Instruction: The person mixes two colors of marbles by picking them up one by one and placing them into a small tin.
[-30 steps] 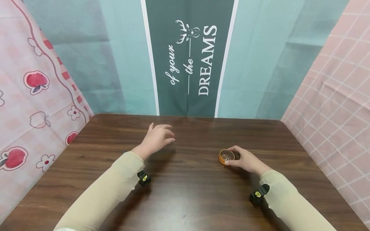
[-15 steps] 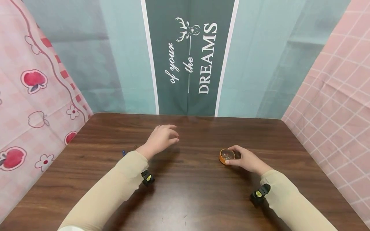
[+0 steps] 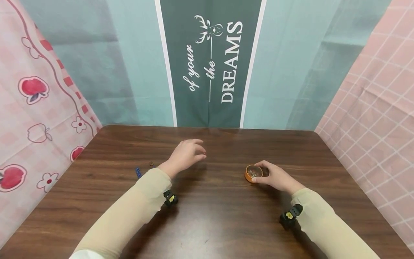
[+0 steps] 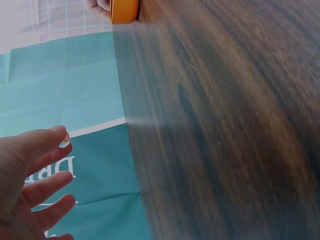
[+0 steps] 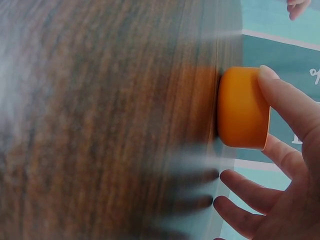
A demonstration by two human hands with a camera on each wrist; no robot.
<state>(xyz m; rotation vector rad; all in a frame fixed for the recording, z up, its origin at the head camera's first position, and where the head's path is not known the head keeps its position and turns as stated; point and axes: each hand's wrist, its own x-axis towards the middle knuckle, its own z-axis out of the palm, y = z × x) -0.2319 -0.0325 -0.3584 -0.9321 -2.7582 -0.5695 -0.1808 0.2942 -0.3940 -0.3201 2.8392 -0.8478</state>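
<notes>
My left hand [image 3: 186,155] is in the air above the table's left-centre. In the left wrist view, its thumb and index finger pinch a small clear glass marble [image 4: 64,140] with a coloured swirl; the other fingers are spread. To the right, a small round orange cup [image 3: 249,177] stands upright on the table, with several small shiny clear things, too small to tell, inside. My right hand [image 3: 275,178] grips the orange cup [image 5: 244,107] by its side, thumb near the rim, with the other fingers apart from it.
A blue patterned strip [image 3: 138,172] and a small brownish ring-like thing [image 3: 151,163] lie by the left forearm. The dark wooden table [image 3: 213,212] reaches a teal curtain [image 3: 278,72] at the back. Pink patterned cloths hang on both sides.
My left hand has moved a little to the right, towards the cup. The blue strip and the small ring-like thing have come out from behind the forearm. My right hand stays at the cup.
</notes>
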